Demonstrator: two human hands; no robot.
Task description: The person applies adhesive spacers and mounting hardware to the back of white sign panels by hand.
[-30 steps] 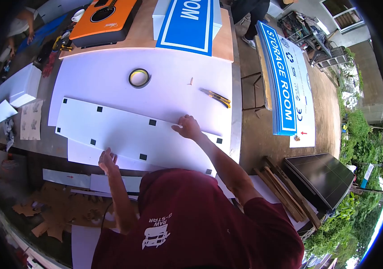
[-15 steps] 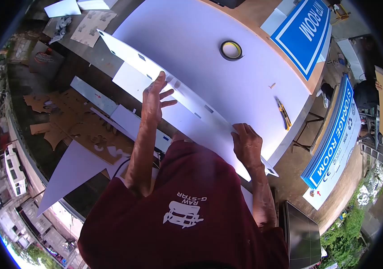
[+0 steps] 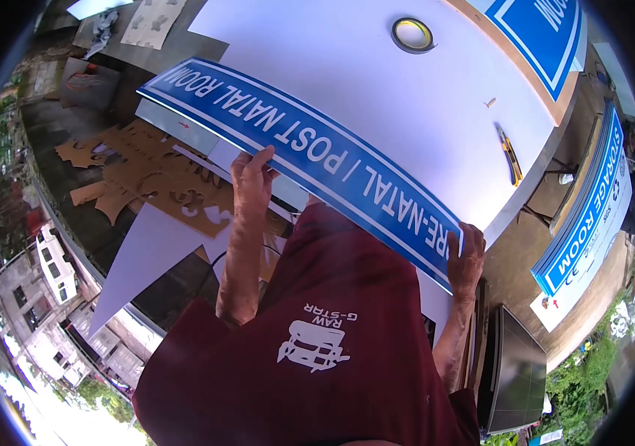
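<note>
A long blue sign (image 3: 299, 152) with white letters reading "PRE-NATAL / POST NATAL ROOM" lies face up across the front of the white table, its lettering upside down to me. My left hand (image 3: 253, 182) grips the sign's near edge left of its middle, the index fingertip and thumb along the rim and the other fingers partly hidden beneath. At the right end, my right hand (image 3: 468, 256) holds the corner by the word "PRE", fingers curled around the edge. Beyond the sign, a roll of black-edged tape (image 3: 412, 34) and a yellow-black cutter knife (image 3: 509, 154) rest on the table.
Another blue sign (image 3: 537, 37) lies at the far right of the white table (image 3: 317, 67). A stack of "STORAGE ROOM" signs (image 3: 589, 212) stands to the right. Brown cut-out sheets (image 3: 146, 171) and a white pointed panel (image 3: 146, 256) are at the left.
The sign has been turned over: its white back with dark pads faced up before, now its blue lettered face shows. My left hand closed from spread fingers onto its edge; my right hand moved right.
</note>
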